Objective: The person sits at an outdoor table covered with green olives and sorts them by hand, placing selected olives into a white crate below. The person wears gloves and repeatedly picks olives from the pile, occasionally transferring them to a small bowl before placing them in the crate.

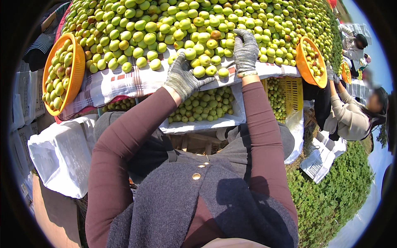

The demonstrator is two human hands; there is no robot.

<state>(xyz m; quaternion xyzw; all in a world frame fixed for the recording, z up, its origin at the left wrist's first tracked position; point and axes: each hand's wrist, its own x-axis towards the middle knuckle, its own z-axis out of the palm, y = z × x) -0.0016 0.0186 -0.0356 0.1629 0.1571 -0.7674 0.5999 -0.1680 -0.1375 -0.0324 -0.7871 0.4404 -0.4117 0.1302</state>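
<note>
A broad heap of small green fruits (173, 18), which look like jujubes, some with brown patches, covers the table in front of me. Under its near edge shows a plaid cloth (124, 83). My left hand (186, 77), in a grey knitted glove, has its fingers spread beside several fruits (204, 60) at the cloth's edge. On the far side of that cluster, my right hand (246, 51), gloved alike, curves its fingers against the heap. Neither hand has a fruit plainly gripped. Below the table edge sits a white-lined crate of fruits (201, 107).
Orange baskets of fruit stand at the table's left (79, 74) and right (299, 59). A yellow crate (293, 93) is under the table. On my left stands a white-lined crate (62, 155). A co-worker (350, 114) reaches in at the right, near white crates (318, 159).
</note>
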